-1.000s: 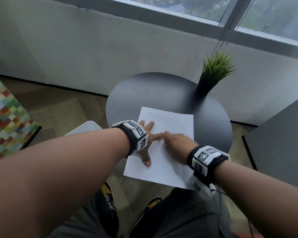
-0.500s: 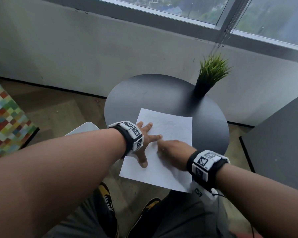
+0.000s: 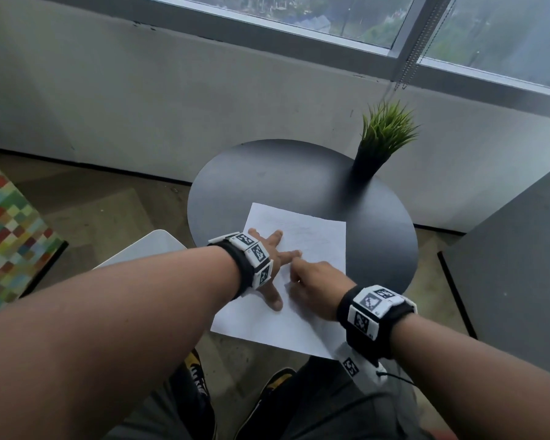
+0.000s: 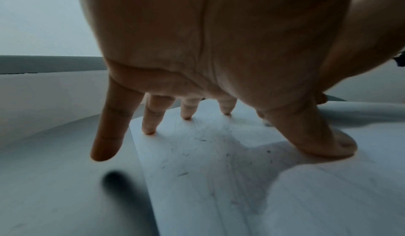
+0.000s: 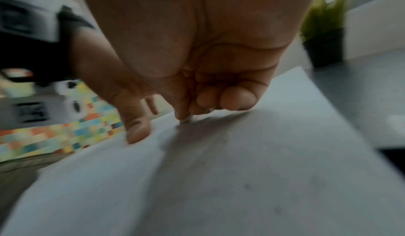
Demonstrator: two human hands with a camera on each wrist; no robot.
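Note:
A white sheet of paper (image 3: pixel 315 236) with faint pencil marks lies on the round black table (image 3: pixel 267 173), its near edge hanging over the rim. My left hand (image 3: pixel 275 265) is spread flat on the sheet's left part; its fingers (image 4: pixel 149 123) and thumb (image 4: pixel 324 146) press down, and the little finger (image 4: pixel 105 144) hovers off the paper over the table. My right hand (image 3: pixel 318 281) is beside it. Its index fingertip (image 5: pixel 184 115) and thumb (image 5: pixel 136 132) touch the paper (image 5: pixel 241 170), and the other fingers curl into the palm. It holds nothing that I can see.
A small green plant in a black pot (image 3: pixel 381 138) stands at the table's far right. A grey cabinet (image 3: pixel 521 265) is to the right, a white seat (image 3: pixel 150 246) and a colourful chequered cushion (image 3: pixel 7 233) to the left. My knees and shoes (image 3: pixel 197 376) are below the table's near edge.
My right hand has drawn back a little toward me along the sheet, its fingertip staying near the left index finger. The left hand stays pressed on the paper.

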